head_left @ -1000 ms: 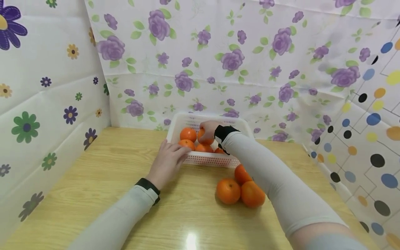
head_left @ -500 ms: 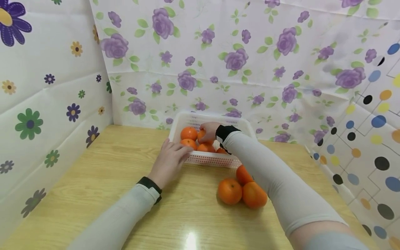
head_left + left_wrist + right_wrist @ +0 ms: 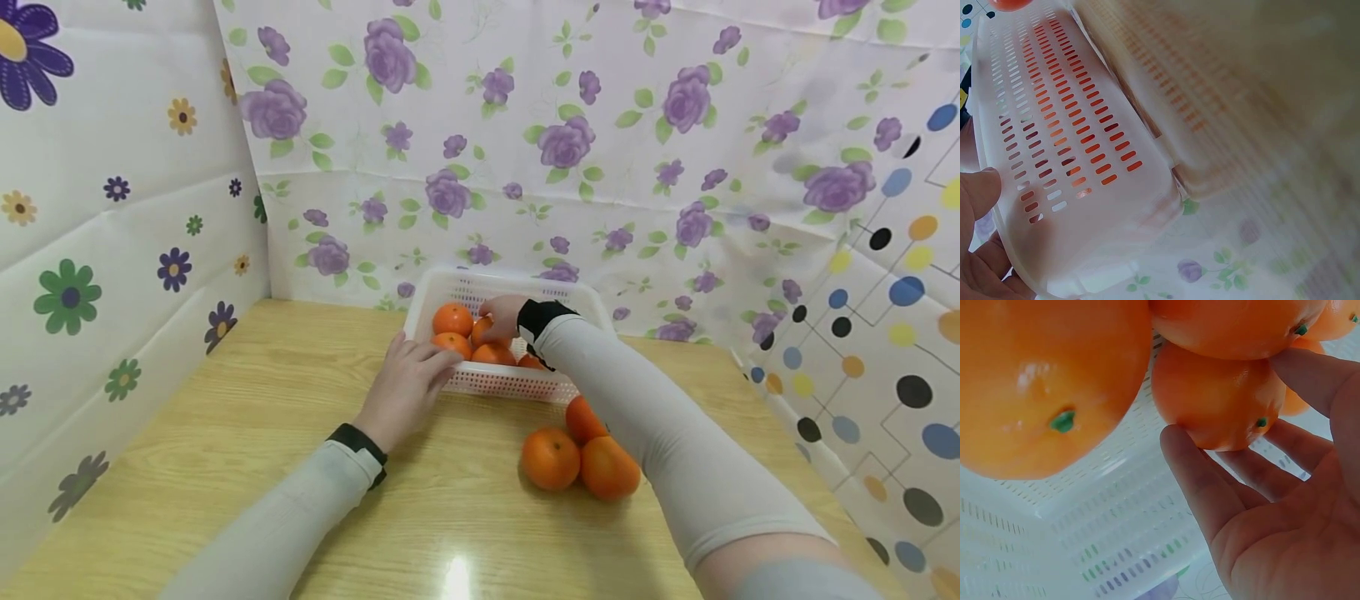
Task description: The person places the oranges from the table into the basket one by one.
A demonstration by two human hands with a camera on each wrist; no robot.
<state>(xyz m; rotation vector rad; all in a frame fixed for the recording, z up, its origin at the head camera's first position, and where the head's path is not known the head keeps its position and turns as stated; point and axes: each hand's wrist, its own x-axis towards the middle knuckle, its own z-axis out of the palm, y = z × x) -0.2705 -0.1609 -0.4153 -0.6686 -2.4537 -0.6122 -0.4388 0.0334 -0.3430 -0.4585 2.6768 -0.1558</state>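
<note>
A white perforated plastic basket stands near the table's back edge with several oranges inside. My left hand holds its front left corner; in the left wrist view the thumb lies against the basket wall, the other fingers by the rim. Reaching into the basket, my right hand grips an orange. Close up in the right wrist view, fingers and thumb curl around this orange, which has a green stem. Other oranges sit beside and in front of it.
In front of the basket, three oranges lie close together on the wooden table: one at left, one at right, one behind, partly covered by my right forearm. Patterned sheets enclose the back and sides.
The head view has shifted slightly. The orange in my right hand sits a little lower among the others. My left hand stays on the basket corner.
</note>
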